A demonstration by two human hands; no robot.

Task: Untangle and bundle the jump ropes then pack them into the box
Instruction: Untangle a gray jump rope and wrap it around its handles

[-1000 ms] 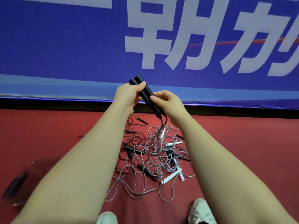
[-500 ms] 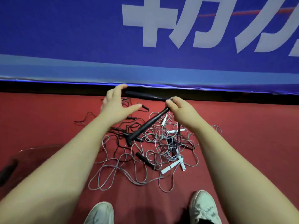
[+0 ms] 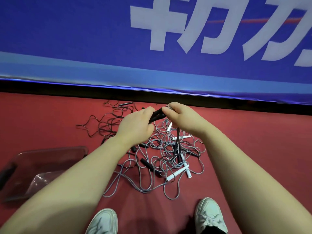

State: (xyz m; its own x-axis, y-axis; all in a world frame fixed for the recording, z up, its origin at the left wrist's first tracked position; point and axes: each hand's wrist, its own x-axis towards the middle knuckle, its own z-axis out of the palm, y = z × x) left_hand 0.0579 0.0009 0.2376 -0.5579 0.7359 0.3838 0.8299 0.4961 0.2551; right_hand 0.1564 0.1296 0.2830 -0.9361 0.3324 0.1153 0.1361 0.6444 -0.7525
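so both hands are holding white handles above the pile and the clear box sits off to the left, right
Not white: in the head view the left hand and right hand hold black handles above the pile; white handles lie in it. The box is on the left.

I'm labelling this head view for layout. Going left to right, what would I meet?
Clear box → left shoe → left hand → black handles gripped by both hands → right hand → right shoe.
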